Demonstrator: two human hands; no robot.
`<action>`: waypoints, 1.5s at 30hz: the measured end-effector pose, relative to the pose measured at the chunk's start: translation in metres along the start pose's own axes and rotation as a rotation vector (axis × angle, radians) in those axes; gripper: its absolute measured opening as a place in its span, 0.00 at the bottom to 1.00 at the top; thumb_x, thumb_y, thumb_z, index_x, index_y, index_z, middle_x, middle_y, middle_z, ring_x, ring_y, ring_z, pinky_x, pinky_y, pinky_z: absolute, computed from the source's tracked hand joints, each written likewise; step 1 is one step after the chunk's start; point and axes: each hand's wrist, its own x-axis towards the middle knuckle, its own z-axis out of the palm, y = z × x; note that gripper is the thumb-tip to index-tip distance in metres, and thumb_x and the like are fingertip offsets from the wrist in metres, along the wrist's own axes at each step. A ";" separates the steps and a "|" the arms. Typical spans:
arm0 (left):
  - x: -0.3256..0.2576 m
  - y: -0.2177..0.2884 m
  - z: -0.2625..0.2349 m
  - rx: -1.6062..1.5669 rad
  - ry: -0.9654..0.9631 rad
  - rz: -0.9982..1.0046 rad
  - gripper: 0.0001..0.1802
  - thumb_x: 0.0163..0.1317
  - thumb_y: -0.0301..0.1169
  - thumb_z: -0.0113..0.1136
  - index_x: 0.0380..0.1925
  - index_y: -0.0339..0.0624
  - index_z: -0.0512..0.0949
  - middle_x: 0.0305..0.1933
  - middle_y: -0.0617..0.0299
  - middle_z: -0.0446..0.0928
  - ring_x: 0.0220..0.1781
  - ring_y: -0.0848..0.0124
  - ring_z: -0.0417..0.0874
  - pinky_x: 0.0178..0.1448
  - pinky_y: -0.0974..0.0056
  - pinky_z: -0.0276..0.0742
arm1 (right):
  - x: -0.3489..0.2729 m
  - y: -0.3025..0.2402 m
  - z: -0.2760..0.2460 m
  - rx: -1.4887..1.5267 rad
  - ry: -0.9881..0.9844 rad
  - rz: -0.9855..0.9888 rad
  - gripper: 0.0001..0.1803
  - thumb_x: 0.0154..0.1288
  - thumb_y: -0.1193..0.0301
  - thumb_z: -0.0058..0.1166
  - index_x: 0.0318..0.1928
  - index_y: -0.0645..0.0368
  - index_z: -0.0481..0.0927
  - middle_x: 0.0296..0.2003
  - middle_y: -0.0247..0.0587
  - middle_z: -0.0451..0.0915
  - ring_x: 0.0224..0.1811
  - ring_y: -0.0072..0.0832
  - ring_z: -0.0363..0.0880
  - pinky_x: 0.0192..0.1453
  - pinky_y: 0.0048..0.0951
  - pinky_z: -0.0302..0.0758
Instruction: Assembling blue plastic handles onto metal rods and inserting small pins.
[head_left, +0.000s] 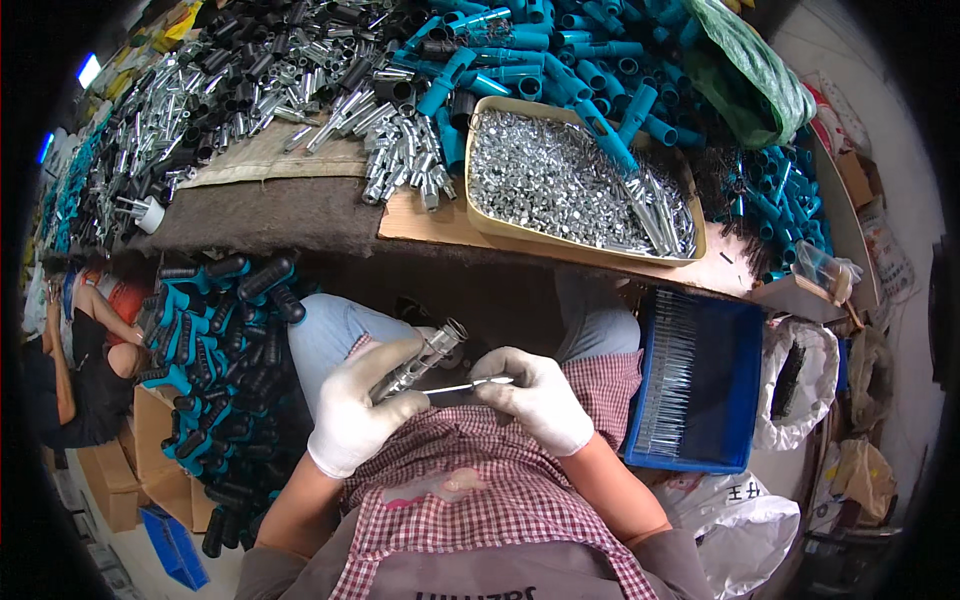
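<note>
Both of my hands wear white gloves and are held over my lap. My left hand (355, 412) is closed around a shiny metal tubular part (432, 352) with slots in its side, tilted so that its ringed end points up and to the right. Between the thumb and fingers of my right hand (540, 400) is a thin metal rod (456, 387), lying nearly level. Its left end reaches the fingers of my left hand; whether it touches the tubular part cannot be made out.
On the bench ahead, a cream tray (480, 222) holds small metal pieces, with teal tubes (515, 75) and metal parts (405, 160) heaped around. Teal-and-black handles (225, 400) are piled at my left. A blue bin (715, 400) of thin rods stands right. Another person (75, 370) sits far left.
</note>
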 end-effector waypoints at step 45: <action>0.013 0.011 0.027 0.024 -0.218 0.102 0.17 0.52 0.29 0.72 0.42 0.38 0.84 0.38 0.50 0.84 0.38 0.56 0.87 0.42 0.61 0.81 | -0.008 0.019 -0.017 0.060 -0.128 -0.219 0.36 0.75 0.46 0.43 0.65 0.67 0.70 0.52 0.49 0.80 0.54 0.33 0.80 0.59 0.34 0.77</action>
